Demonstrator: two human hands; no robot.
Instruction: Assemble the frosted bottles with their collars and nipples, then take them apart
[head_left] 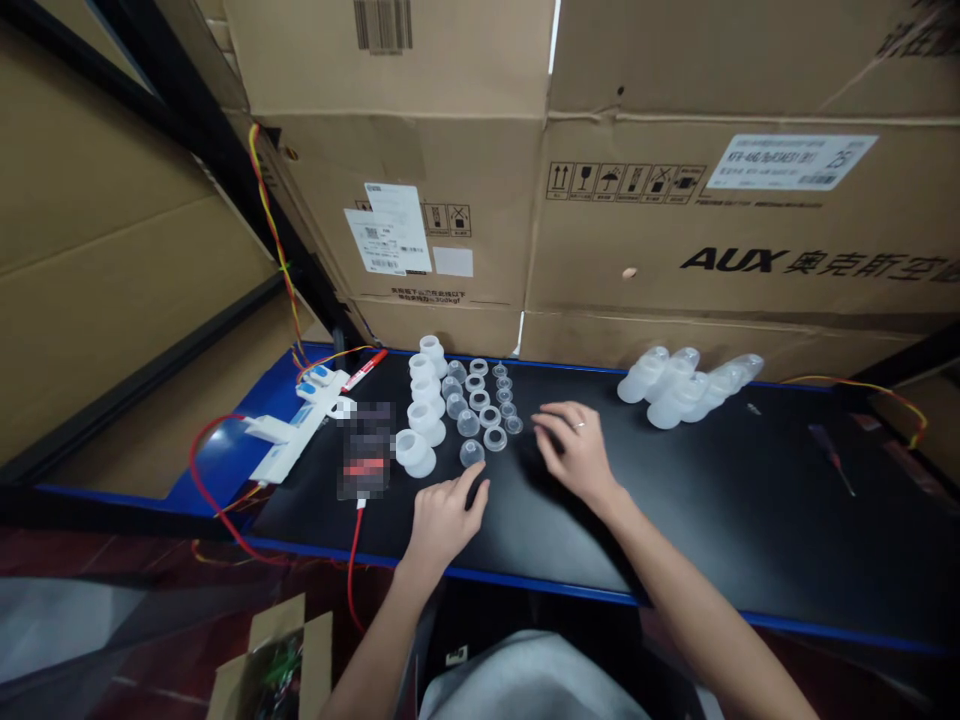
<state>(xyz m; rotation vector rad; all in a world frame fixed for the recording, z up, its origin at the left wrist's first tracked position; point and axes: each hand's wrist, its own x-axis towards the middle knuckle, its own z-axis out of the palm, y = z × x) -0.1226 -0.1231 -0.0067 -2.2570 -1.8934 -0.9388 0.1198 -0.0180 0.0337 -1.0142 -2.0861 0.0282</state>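
Note:
My left hand [444,517] is over the front of the black mat, fingers half bent and the thumb apart. Its fingertips reach a clear dome-shaped cap [472,454]; whether they touch it I cannot tell. To the right, my right hand [576,448], with a ring on one finger, hovers with fingers loosely bent and apart, nearest the small clear valve-like pieces [514,425]. Between the hands and the back run columns of parts: white flared plastic cups [425,424], clear domes [468,423] and translucent rings [495,438]. Nothing shows in either hand.
Several frosted bottles [666,405] lie grouped at the back right. A screwdriver [831,458] is at far right. On the left are a power strip [300,428], a red marker [365,370] and a blurred device [366,450] with a red cable [354,565]. Large cartons [450,150] wall the back.

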